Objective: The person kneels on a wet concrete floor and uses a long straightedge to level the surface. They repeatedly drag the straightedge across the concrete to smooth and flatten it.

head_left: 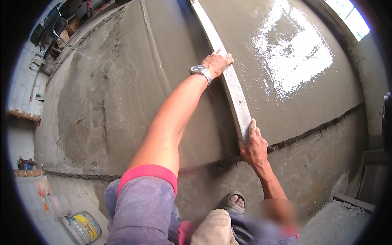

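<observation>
A long pale straightedge bar (234,92) lies across the wet grey concrete (281,102), running from near my feet toward the far edge. Partway along it, my left hand (217,63), with a silver watch on the wrist, is closed over the bar. At its near end my right hand (255,147) grips the bar, thumb and fingers on either side. Glossy, watery concrete shows to the right of the bar. On the left the surface is duller, with a rough patch (83,102) farther out and a dark shadow along the bar.
A ragged slab edge (318,126) crosses in front of my sandalled foot (234,202). Buckets (83,226) stand at the lower left. A dark chair (53,26) is at the far left. Walls rise along both sides, with a bright window (351,16) at the upper right.
</observation>
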Motion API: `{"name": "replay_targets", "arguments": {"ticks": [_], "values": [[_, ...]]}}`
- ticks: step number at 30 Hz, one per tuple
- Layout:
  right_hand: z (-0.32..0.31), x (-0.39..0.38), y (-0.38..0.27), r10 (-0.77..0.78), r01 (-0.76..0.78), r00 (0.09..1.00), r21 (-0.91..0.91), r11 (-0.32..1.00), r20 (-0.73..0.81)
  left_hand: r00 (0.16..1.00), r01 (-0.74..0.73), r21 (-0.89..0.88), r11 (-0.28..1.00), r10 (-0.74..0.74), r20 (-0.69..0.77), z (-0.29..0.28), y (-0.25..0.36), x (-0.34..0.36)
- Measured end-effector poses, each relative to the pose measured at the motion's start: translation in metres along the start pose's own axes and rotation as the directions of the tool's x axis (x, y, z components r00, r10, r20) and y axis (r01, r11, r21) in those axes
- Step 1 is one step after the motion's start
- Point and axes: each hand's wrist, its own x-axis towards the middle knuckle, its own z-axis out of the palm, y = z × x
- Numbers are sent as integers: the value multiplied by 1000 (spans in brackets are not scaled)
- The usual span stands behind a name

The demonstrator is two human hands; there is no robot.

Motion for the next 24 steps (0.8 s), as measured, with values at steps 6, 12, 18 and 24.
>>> {"name": "replay_targets", "arguments": {"ticks": [6,12,18,24], "values": [[6,-23,11,-107,108,993,16,994,-54,996,-59,44,997,62,-68,4,10,-20],[9,-47,11,-116,118,992,38,992,-40,994,-68,71,995,74,-80,0,21,-45],[13,-71,10,-119,120,991,14,993,-63,979,-131,158,979,153,-137,9,32,-62],[10,-32,0,-60,60,996,-11,998,-72,994,-53,83,995,60,-86,4,10,-33]]}}
